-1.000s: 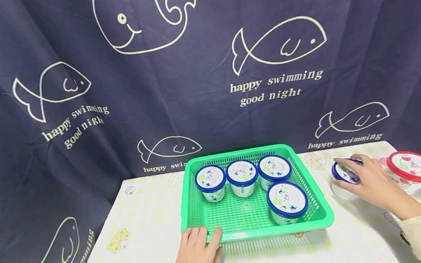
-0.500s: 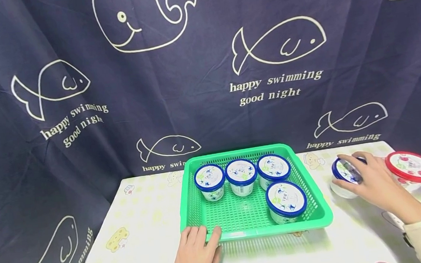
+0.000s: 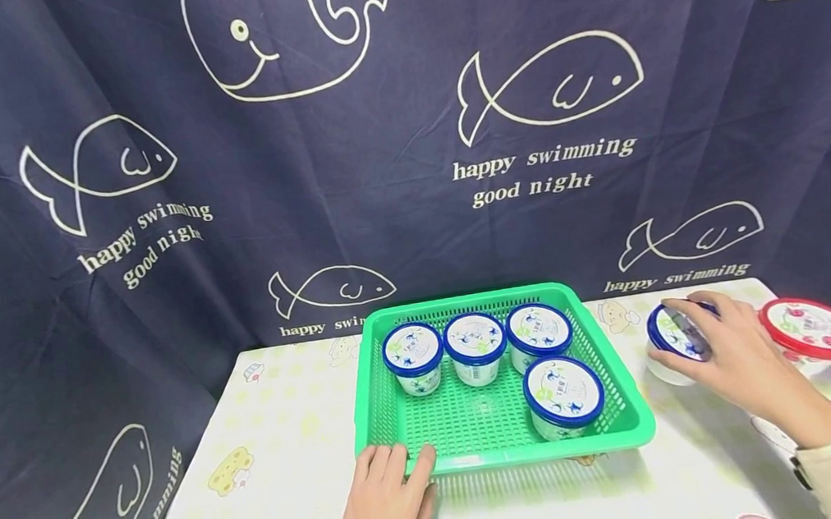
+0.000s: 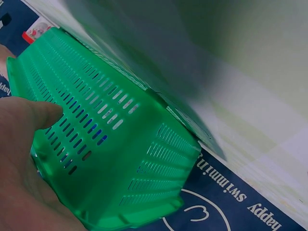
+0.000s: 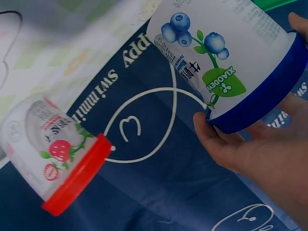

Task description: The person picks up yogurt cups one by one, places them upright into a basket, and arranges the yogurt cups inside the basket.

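Observation:
My right hand point(image 3: 743, 354) grips a white tub with a blue lid point(image 3: 677, 334) by the rim of its lid, to the right of the green basket. Blueberries are printed on this tub point(image 5: 211, 53) in the right wrist view; whether its base touches the table I cannot tell. At the basket's front left, my left hand point(image 3: 388, 497) holds the rim of the green basket point(image 3: 499, 454). The thumb lies against the basket's outer wall point(image 4: 96, 139) in the left wrist view. Inside the basket stand several like tubs, three along the back and one blue-lidded tub point(image 3: 564, 395) at front right.
A tub with a red lid point(image 3: 813, 329) stands at the table's right side, just beyond my right hand. The table point(image 3: 291, 452) has a pale patterned cover. Behind it hangs a dark blue curtain point(image 3: 408, 178) with white fish drawings.
My right hand has shifted slightly left with the blue-lidded tub in its grip. The left hand, the basket and the tubs inside keep their places.

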A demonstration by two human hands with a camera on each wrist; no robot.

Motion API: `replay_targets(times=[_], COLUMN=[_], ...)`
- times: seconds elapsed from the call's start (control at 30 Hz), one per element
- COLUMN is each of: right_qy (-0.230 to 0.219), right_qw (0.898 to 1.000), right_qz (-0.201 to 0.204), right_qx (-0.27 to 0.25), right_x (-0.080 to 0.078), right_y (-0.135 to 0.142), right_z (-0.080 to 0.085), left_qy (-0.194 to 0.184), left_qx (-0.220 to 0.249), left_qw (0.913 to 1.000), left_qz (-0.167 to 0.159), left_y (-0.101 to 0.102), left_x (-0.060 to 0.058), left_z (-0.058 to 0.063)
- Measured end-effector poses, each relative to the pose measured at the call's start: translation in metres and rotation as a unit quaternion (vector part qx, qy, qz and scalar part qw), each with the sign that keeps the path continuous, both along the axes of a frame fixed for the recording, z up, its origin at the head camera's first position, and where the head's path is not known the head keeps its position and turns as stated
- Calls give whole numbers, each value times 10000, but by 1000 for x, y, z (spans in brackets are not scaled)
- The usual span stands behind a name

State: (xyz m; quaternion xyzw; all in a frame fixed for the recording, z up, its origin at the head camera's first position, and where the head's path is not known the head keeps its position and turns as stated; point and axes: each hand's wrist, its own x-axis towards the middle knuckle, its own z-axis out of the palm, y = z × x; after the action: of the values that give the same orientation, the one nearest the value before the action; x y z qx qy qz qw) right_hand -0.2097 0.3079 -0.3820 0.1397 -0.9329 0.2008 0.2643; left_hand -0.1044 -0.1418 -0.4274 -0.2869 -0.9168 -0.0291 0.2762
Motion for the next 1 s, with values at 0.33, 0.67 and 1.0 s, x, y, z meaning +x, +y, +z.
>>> replay_targets(times=[0.33, 0.67, 1.0], right_qy=[285, 539, 627], right_qw=[9994, 9977, 9962], right_qz=[159, 358, 520], right_qx=[139, 220, 292], right_x=[0, 0, 5], right_y=[-18, -32, -47], right_z=[14, 29, 44], left_qy=[-112, -39, -26], left_qx=[-138, -132, -59], left_qw=[9998, 9999, 10000], left_qz=[51, 78, 49], left_y=[1, 1, 0], left_x=[0, 0, 0], left_z=[2, -2, 0])
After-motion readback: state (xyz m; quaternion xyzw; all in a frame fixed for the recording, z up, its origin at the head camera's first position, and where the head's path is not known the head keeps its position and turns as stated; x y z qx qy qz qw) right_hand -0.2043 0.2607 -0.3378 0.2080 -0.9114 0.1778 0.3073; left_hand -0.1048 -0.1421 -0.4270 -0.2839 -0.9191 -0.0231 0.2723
